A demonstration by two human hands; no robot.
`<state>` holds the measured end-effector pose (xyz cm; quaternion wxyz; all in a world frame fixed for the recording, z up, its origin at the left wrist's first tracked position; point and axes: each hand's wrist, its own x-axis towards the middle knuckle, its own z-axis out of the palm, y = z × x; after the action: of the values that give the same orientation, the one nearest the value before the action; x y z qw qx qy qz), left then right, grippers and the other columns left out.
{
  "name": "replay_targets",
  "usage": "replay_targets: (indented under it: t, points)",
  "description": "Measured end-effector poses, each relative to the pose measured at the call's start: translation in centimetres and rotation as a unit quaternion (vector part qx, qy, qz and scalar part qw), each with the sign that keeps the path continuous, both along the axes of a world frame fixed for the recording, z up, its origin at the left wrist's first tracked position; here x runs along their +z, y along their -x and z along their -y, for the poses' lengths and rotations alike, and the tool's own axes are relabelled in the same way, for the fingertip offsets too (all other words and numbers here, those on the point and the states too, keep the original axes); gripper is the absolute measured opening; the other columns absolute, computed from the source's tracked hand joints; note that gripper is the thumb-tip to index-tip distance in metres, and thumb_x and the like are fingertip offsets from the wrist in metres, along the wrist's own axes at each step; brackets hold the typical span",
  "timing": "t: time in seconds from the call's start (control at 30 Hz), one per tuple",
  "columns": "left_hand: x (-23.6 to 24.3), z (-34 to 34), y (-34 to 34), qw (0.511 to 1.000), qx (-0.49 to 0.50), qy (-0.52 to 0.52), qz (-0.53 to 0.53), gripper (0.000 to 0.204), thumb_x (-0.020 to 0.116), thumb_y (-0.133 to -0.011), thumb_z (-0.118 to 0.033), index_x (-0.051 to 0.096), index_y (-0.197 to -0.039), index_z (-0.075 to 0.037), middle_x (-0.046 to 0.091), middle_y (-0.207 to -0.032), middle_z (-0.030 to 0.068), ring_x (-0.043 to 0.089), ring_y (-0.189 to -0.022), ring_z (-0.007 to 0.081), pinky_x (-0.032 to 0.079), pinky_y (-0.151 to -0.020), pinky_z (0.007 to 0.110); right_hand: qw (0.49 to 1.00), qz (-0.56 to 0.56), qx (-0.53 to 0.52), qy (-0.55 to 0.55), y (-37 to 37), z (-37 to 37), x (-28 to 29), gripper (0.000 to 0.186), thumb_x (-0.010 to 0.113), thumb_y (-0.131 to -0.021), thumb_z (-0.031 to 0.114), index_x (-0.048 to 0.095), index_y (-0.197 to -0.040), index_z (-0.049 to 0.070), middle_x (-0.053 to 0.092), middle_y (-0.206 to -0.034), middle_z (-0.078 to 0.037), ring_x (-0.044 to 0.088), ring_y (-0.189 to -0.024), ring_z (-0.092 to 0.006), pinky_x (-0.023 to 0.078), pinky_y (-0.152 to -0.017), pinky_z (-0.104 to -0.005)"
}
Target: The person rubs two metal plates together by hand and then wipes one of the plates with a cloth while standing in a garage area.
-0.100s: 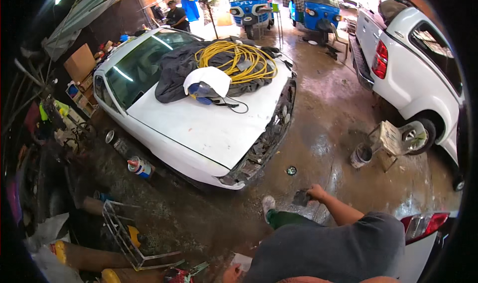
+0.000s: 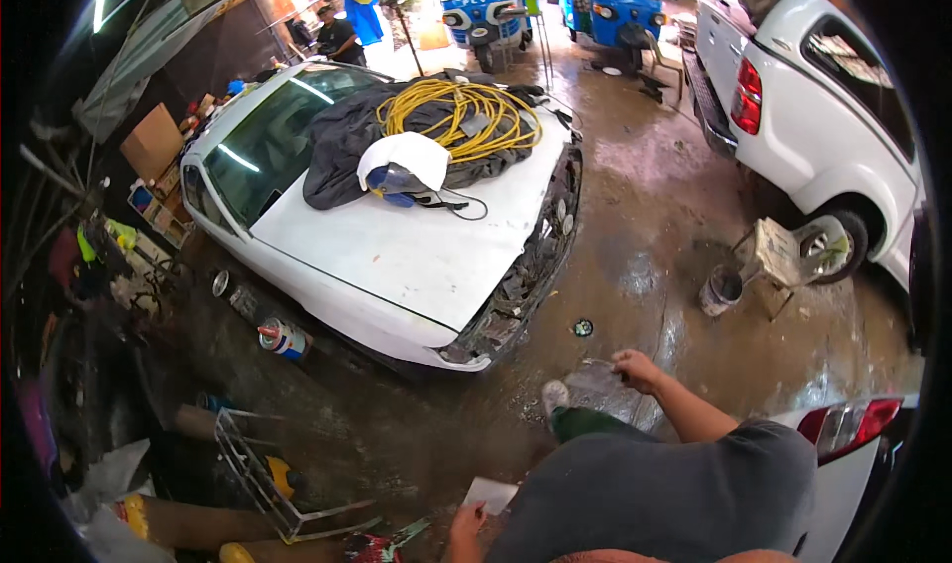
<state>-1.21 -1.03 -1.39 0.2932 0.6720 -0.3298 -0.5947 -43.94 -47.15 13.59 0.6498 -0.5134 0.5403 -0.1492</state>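
My left hand (image 2: 467,523) is low in the view beside my body, its fingers closed on a flat white piece (image 2: 491,493), perhaps a card or small board. Out in front of me on the right, my right hand (image 2: 637,370) pinches a thin flat sheet (image 2: 600,365). That sheet appears nearly edge-on, so its kind is unclear. Below it, one of my shoes (image 2: 555,396) stands on the wet floor. Neither hand touches the white car (image 2: 387,266) ahead on the left.
On the car's hood lie a yellow hose coil (image 2: 466,117), dark cloth and a white welding helmet (image 2: 407,162). A bucket (image 2: 721,290) and a chair (image 2: 773,256) stand right. Paint cans (image 2: 285,339), a metal frame (image 2: 260,474) and gas cylinders (image 2: 188,525) are left. A person (image 2: 339,38) stands far back.
My left hand has come up with the white piece, which shows more. The sheet in my right hand has turned from a dark broad face to nearly edge-on. The view has shifted slightly.
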Motion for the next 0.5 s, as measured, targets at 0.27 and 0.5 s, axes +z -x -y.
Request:
replay_targets:
  t: [0.27,0.5]
  points:
    - [13.3,25.6,3.6,0.892,0.385,0.096,-0.216,0.035,0.061,-0.096,-0.026,0.056,-0.128,-0.013,0.065,-0.118,0.0049,0.062,-0.107,0.0198,0.052,-0.081,0.041,0.924,0.329,-0.057,-0.187,-7.1,0.5,15.2,0.058,0.065,-0.085,0.002,0.047,-0.138,0.018,0.061,-0.115,-0.004,0.066,-0.098,-0.0172,0.063,-0.071,-0.0355]
    - [22.7,35.9,11.1,0.908,0.367,0.169,-0.108,0.035,0.061,-0.094,-0.014,0.055,-0.128,-0.008,0.067,-0.112,0.0088,0.068,-0.094,0.0229,0.057,-0.076,0.039,0.908,0.397,-0.009,-0.138,-4.3,6.0,17.6,0.070,0.068,-0.082,0.006,0.038,-0.144,0.023,0.057,-0.122,-0.002,0.061,-0.108,-0.0209,0.057,-0.083,-0.0435]
